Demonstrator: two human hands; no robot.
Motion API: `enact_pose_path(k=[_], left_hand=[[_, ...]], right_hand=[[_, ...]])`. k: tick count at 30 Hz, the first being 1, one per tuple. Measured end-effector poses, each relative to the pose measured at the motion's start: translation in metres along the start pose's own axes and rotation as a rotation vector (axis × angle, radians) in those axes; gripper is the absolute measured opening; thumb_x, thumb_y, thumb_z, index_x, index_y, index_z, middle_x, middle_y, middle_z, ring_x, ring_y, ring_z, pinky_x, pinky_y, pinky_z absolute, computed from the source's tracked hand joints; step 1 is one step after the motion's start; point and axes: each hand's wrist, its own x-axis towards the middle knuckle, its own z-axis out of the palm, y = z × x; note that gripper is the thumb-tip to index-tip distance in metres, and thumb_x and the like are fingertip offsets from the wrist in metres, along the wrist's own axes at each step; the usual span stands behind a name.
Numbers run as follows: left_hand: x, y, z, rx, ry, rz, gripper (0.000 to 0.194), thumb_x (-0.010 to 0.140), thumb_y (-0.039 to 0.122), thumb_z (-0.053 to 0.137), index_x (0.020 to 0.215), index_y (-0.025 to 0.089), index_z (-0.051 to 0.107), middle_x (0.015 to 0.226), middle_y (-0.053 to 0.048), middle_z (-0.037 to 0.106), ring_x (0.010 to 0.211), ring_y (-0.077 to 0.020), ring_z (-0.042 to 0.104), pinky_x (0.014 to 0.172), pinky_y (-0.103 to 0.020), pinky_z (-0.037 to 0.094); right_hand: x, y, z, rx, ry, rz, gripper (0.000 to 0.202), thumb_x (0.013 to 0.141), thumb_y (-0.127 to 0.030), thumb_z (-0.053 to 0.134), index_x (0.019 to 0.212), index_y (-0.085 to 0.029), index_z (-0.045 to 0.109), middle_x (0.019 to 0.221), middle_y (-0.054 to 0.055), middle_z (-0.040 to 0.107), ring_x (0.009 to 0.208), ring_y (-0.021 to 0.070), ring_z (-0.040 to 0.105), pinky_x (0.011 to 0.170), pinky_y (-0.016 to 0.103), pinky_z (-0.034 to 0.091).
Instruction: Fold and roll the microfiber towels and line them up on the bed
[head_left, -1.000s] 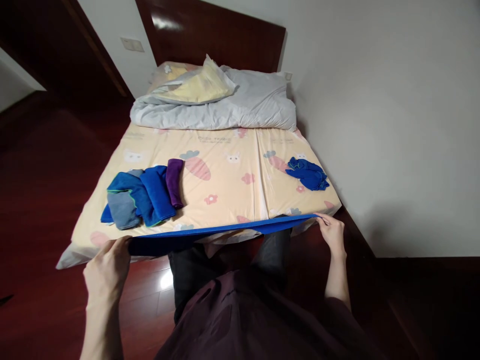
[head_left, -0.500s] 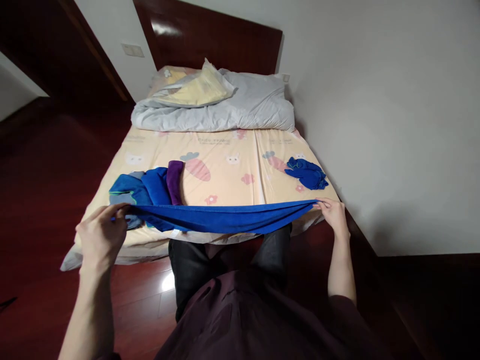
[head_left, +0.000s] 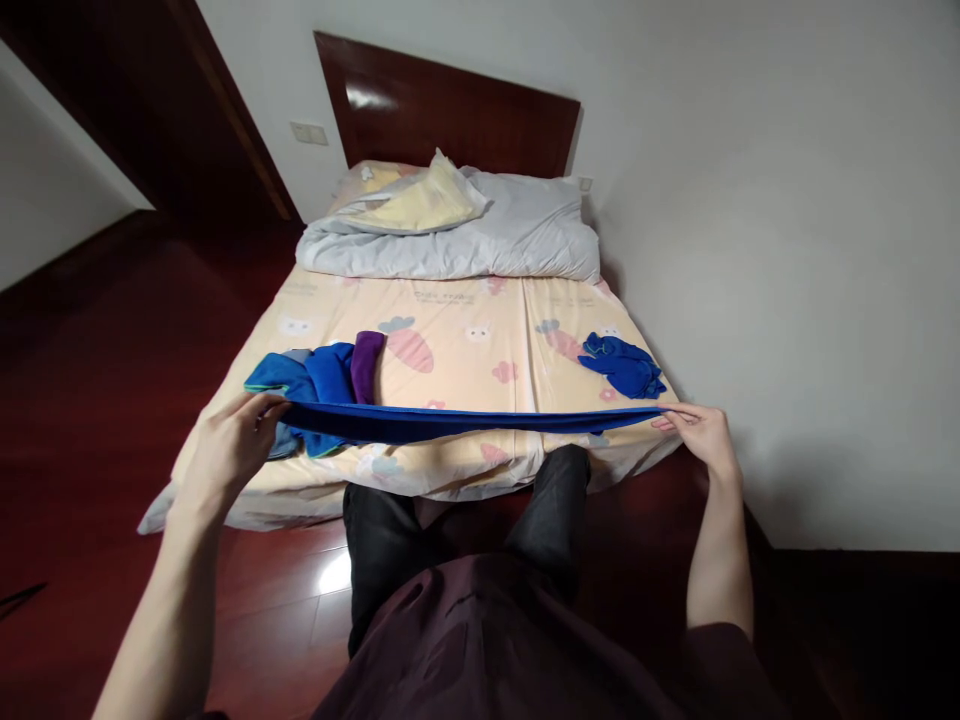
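A long blue cloth [head_left: 450,424] is stretched nearly level between my two hands, over the near part of the bed. My left hand [head_left: 238,445] pinches its left end, close to a heap of blue and teal clothing [head_left: 326,375] with a purple piece [head_left: 367,366] beside it. At the other end, my right hand [head_left: 701,432] has the cloth's corner between its fingers. A crumpled blue garment [head_left: 626,368] lies on the bed's right side, just beyond that hand.
The bed [head_left: 450,350] has a patterned yellow sheet. A folded grey quilt [head_left: 525,235] and a pale yellow item [head_left: 427,200] lie by the dark headboard [head_left: 457,110]. A white wall [head_left: 787,250] runs along the right.
The blue cloth is pulled straighter and looks narrower, its lower edge hanging less. My right hand has moved outward to the right. The view has shifted slightly.
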Motion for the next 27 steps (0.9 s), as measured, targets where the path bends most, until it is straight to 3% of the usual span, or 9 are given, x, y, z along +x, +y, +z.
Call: enact_pose_path(k=[5, 10, 16, 22, 27], left_hand=[[0.004, 0.003, -0.002, 0.052, 0.02, -0.067, 0.047, 0.106, 0.048, 0.046, 0.109, 0.011, 0.075, 0.095, -0.005, 0.069, 0.08, -0.014, 0.058, 0.075, -0.021, 0.042], [0.006, 0.0, 0.004, 0.002, -0.007, -0.065, 0.049, 0.106, 0.051, 0.047, 0.106, 0.01, 0.076, 0.097, -0.005, 0.071, 0.079, -0.0126, 0.06, 0.077, -0.02, 0.043], [0.017, -0.002, 0.015, -0.15, 0.071, 0.023, 0.041, 0.103, 0.049, 0.05, 0.096, 0.018, 0.075, 0.095, -0.005, 0.073, 0.078, -0.016, 0.065, 0.076, -0.024, 0.049], [0.019, -0.003, 0.02, -0.183, 0.18, 0.163, 0.032, 0.104, 0.039, 0.05, 0.111, 0.022, 0.076, 0.105, -0.006, 0.074, 0.09, -0.019, 0.069, 0.082, -0.028, 0.052], [0.016, -0.008, 0.016, -0.155, 0.217, 0.194, 0.029, 0.104, 0.037, 0.053, 0.11, 0.023, 0.078, 0.103, -0.004, 0.074, 0.087, -0.0173, 0.069, 0.078, -0.027, 0.051]], right_hand=[[-0.009, -0.011, -0.005, 0.061, -0.09, 0.027, 0.043, 0.078, -0.057, 0.084, 0.095, -0.017, 0.084, 0.092, 0.014, 0.082, 0.076, 0.0294, 0.081, 0.074, 0.04, 0.071], [-0.008, -0.008, -0.011, 0.094, -0.116, 0.11, 0.05, 0.066, -0.061, 0.092, 0.085, -0.016, 0.083, 0.081, 0.015, 0.081, 0.076, 0.0318, 0.081, 0.077, 0.041, 0.071], [0.007, -0.001, -0.008, 0.14, 0.038, 0.065, 0.052, 0.063, -0.059, 0.095, 0.086, -0.015, 0.08, 0.082, 0.013, 0.081, 0.077, 0.0307, 0.081, 0.078, 0.041, 0.071], [0.013, 0.005, -0.001, 0.134, 0.221, -0.062, 0.047, 0.071, -0.059, 0.09, 0.088, -0.017, 0.078, 0.086, 0.011, 0.081, 0.082, 0.0285, 0.082, 0.081, 0.04, 0.07], [0.009, 0.015, -0.002, 0.112, 0.251, -0.053, 0.047, 0.076, -0.058, 0.087, 0.094, -0.016, 0.077, 0.088, 0.013, 0.081, 0.083, 0.0292, 0.081, 0.075, 0.039, 0.07]])
